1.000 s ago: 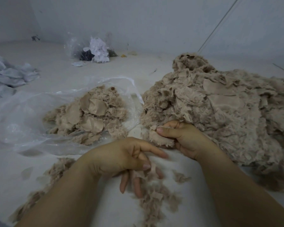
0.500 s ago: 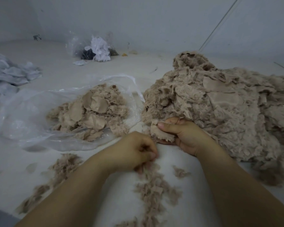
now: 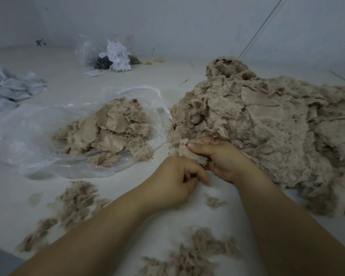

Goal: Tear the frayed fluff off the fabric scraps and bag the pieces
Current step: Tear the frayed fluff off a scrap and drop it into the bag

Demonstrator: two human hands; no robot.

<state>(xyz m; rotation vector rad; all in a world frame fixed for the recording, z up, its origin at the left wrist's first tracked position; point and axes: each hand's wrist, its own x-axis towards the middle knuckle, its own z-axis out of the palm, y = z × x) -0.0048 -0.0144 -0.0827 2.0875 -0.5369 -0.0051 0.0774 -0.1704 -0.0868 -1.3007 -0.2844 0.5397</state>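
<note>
Clear bag (image 3: 28, 136) holds beige pieces (image 3: 108, 132) — right hand (image 3: 221, 158) pinches a scrap (image 3: 189, 154), left hand (image 3: 173, 182) apparently curled on its edge.

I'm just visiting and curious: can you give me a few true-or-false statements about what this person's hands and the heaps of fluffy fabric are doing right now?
1. The right hand pinches a fabric scrap. True.
2. The clear plastic bag holds nothing. False: beige pieces lie in it.
3. The big scrap pile lies to the right of the bag. True.
4. The left hand lies flat with straight fingers. False: its fingers are curled, right beside the scrap.
5. Loose fluff lies on the surface near the forearms. True.
</note>
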